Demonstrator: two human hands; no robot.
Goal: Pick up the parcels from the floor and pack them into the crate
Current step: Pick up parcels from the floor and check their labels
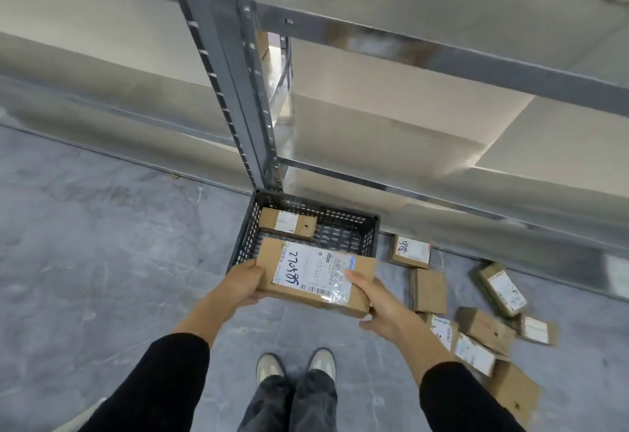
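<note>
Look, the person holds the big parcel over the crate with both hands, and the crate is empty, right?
Not quite. The head view shows the crate holds one small parcel, at its far side. Left hand and right hand do hold the big parcel over it.

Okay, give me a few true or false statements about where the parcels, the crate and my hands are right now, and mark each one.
1. The left hand and right hand both hold one labelled parcel over the near edge of the crate. True.
2. The crate is empty. False: a smaller parcel lies inside, at its far left.
3. Loose parcels lie on the floor to the person's right. True.
4. The crate sits on a rack shelf. False: it stands on the floor at the foot of the rack upright.
</note>
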